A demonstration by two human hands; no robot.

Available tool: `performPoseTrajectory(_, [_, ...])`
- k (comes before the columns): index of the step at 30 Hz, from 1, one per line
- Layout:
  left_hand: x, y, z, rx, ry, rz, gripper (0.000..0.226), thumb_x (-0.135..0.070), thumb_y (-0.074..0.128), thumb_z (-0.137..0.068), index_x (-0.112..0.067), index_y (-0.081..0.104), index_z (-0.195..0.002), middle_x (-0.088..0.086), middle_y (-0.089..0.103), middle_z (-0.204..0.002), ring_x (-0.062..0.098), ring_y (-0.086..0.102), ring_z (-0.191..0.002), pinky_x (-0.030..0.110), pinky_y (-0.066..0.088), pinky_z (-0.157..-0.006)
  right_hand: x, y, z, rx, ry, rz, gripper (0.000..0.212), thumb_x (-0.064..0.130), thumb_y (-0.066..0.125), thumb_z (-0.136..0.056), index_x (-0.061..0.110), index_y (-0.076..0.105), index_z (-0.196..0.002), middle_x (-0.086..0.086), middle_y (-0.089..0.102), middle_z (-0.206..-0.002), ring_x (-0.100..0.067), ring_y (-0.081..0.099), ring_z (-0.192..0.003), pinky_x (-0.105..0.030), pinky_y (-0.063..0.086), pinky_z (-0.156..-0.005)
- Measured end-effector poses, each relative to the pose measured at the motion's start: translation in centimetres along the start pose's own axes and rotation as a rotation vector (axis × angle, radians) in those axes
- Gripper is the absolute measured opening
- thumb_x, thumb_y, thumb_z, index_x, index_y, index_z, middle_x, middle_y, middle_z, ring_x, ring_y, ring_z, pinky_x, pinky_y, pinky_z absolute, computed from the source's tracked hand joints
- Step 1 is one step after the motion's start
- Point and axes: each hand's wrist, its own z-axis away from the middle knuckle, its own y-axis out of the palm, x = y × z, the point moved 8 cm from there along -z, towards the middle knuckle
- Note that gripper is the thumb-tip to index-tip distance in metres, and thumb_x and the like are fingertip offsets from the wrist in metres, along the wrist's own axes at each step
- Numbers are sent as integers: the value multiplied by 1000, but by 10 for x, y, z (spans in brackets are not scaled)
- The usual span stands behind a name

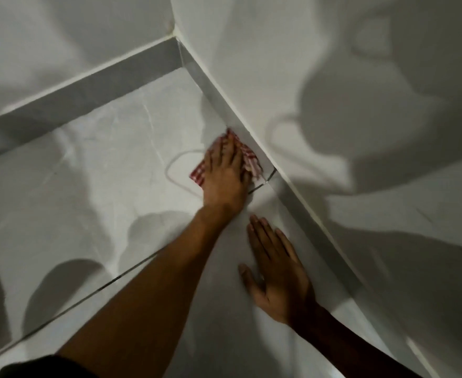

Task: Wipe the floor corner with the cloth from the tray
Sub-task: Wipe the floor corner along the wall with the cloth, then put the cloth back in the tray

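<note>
A red-and-white checked cloth (250,157) lies on the pale tiled floor against the grey skirting of the right wall. My left hand (225,175) presses flat on top of it, fingers pointing toward the floor corner (184,69), and covers the cloth's middle. The corner lies farther up and to the left of the cloth. My right hand (274,271) rests palm-down on the floor, nearer to me and beside the same skirting, fingers spread and holding nothing. No tray is in view.
White walls (333,77) rise on the far and right sides, each with a grey skirting strip (88,91) at its base. A dark grout line (93,291) crosses the floor diagonally. A curved pale mark (174,170) shows on the tile left of the cloth.
</note>
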Motion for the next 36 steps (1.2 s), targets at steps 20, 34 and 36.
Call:
performPoseTrajectory(20, [-32,-193,167,9,-458,814,45,-33,49,-113,-24,45,-157,6,69,-141,40,69,-124,54,56,-105,93,-188,-25,131,96,-167,75,43,36,-117,8,11,-178,-9,10,-188,-19,12,-175,-40,14,-143])
performPoseTrajectory(34, [-28,-584,335,-424,-734,1204,28,-33,47,-113,-25,55,-139,-4,61,-78,10,53,-61,24,51,-53,395,-461,-46,144,-173,-368,73,26,40,-112,5,16,-177,-8,17,-188,-22,17,-175,-54,33,-137])
performPoseTrajectory(36, [10,-616,369,-506,-800,1199,28,-34,47,-113,-31,54,-140,-12,68,-79,13,58,-68,31,54,-62,445,-465,-53,168,-190,-397,73,32,36,-112,9,15,-178,-5,14,-188,-19,14,-175,-52,31,-138])
